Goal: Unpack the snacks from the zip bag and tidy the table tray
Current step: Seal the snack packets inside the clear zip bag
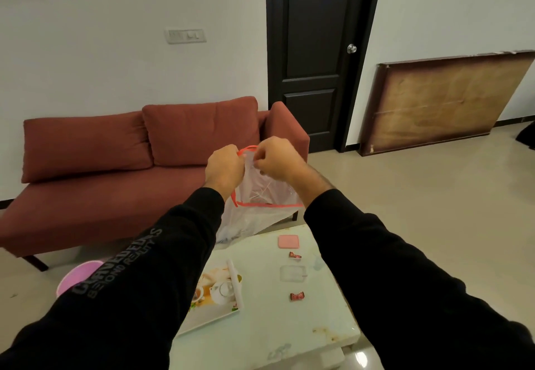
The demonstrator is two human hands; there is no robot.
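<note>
Item 1, zip bag [262, 195]: clear, soft plastic with a red-orange strip along its edges and top. Held up in the air above the far end of the worktop [275, 320], in front of the sofa [115, 167]. It hangs crumpled, its lower end drooping to the far edge of the worktop. Contents are too blurred to make out through the plastic.

Item 2, left hand [224, 168]: closed in a fist-like grip on the left side of the bag's red top edge. Black sleeve with grey lettering.

Item 3, right hand [276, 159]: fingers curled shut, pinching the top of the bag just beside the left hand. The two hands are close together at the bag's mouth. Black sleeve.

Item 4, tray [215, 297]: white, rectangular, with a printed picture of a teapot and cups. Lies on the left side of the worktop, partly hidden by the left sleeve.

Item 5, wrapped sweets, two: red wrappers with twisted ends. One [295, 255] lies near the far end of the worktop, the other [297, 296] nearer the person, well apart. Both are to the right of the tray, outside it.

Item 6, pink square [288, 241]: flat, rounded corners, just beyond the farther sweet.

Item 7, clear square piece [293, 273]: faint, lying between the two sweets.

Item 8, worktop: pale, glossy, with brown stains near its right front corner.

Item 9, pink bucket [76, 278]: on the floor left of the worktop, partly behind the left sleeve.
</note>
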